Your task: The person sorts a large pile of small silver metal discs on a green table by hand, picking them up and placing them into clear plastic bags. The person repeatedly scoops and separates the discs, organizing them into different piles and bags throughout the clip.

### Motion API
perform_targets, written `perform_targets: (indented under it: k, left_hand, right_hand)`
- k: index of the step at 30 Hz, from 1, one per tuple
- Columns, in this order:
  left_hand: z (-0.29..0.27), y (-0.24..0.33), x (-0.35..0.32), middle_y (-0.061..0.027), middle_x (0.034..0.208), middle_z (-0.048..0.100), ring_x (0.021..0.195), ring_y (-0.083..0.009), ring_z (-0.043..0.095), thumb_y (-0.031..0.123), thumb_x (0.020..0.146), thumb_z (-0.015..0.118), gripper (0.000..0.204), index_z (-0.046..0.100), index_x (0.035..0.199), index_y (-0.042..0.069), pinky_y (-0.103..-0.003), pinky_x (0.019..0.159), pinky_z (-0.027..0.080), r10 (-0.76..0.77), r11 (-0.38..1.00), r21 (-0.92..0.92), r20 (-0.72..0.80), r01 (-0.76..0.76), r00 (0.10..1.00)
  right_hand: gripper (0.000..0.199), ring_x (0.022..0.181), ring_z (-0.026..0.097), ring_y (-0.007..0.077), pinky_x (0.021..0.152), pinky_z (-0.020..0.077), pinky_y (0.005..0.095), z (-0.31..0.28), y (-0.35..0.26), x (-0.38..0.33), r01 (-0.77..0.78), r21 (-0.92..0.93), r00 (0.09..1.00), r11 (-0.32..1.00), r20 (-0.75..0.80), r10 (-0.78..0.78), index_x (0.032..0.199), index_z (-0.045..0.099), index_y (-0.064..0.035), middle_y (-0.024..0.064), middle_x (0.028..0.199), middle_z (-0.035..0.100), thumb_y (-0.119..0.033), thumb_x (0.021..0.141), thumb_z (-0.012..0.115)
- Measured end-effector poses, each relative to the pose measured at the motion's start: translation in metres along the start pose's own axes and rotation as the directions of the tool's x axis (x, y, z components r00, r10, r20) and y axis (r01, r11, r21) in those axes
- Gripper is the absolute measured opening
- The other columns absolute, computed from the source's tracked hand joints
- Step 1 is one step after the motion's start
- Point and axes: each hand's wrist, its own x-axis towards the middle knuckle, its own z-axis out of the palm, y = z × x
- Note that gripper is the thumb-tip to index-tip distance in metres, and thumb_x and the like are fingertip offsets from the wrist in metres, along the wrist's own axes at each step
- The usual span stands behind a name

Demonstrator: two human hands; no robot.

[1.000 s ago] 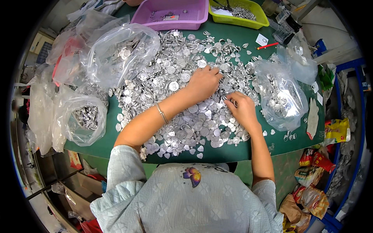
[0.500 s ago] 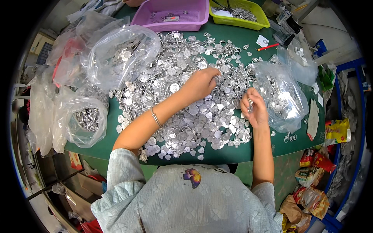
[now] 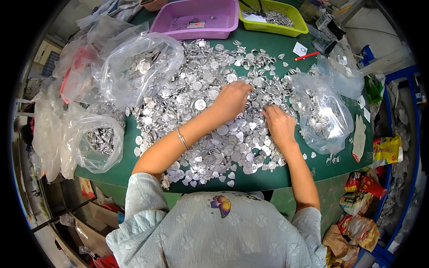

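A wide heap of small silver metal discs and caps [image 3: 210, 120] covers the middle of a green table [image 3: 268, 178]. My left hand [image 3: 231, 99] lies palm down on the heap near its centre, fingers curled into the pieces; a thin bracelet sits on that forearm. My right hand [image 3: 278, 123] rests on the heap just right of it, fingers bent down among the pieces. The two hands are close together. Whether either hand holds a piece is hidden by the fingers.
Clear plastic bags of the same silver pieces lie at the left [image 3: 96, 140], upper left [image 3: 138, 67] and right [image 3: 321, 111]. A purple tray [image 3: 196, 18] and a yellow-green tray [image 3: 275, 15] stand at the far edge. A red pen [image 3: 306, 56] lies nearby. Packets crowd the right side.
My right hand was lifted toward the right-hand bag half a second ago and has come back down onto the heap beside my left hand. My left hand has shifted only slightly.
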Motion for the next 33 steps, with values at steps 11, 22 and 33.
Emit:
perform_targets:
  k: [11,22,33]
  left_hand:
    - [-0.012,0.01,0.005,-0.0124,0.088,0.063,0.079,-0.0226,0.06,0.003,0.082,0.06,0.016,0.06,0.099,0.002,-0.031,0.071,0.048,-0.142,0.951,-0.286,-0.054,0.121,0.988]
    - [-0.008,0.006,0.003,-0.0015,0.08,0.061,0.065,-0.0053,0.051,0.003,0.086,0.058,0.006,0.055,0.091,0.001,-0.019,0.061,0.043,-0.314,0.827,-0.481,0.037,0.292,0.949]
    - [-0.001,0.004,0.009,-0.0017,0.085,0.061,0.069,-0.0053,0.055,0.002,0.087,0.056,0.018,0.058,0.104,0.002,-0.018,0.061,0.044,-0.215,0.851,-0.471,0.09,0.232,0.972]
  right_hand:
    - [0.013,0.06,0.061,0.0299,0.053,0.0462,0.0357,-0.003,0.008,-0.002,-0.224,0.336,0.964,0.915,-0.063,0.259,0.086,0.062,-0.0033,0.0133,0.076,0.064,-0.015,0.081,0.064]
    - [0.025,0.059,0.061,0.033,0.055,0.0465,0.039,-0.01,-0.005,-0.003,-0.149,0.182,0.988,0.972,0.063,0.14,0.103,0.062,-0.0081,0.0169,0.073,0.063,-0.02,0.081,0.064]
    - [0.015,0.06,0.061,0.0325,0.056,0.047,0.041,-0.008,-0.003,0.004,-0.234,0.174,0.969,0.957,0.122,0.215,0.086,0.064,-0.0038,0.0148,0.07,0.063,-0.018,0.081,0.063]
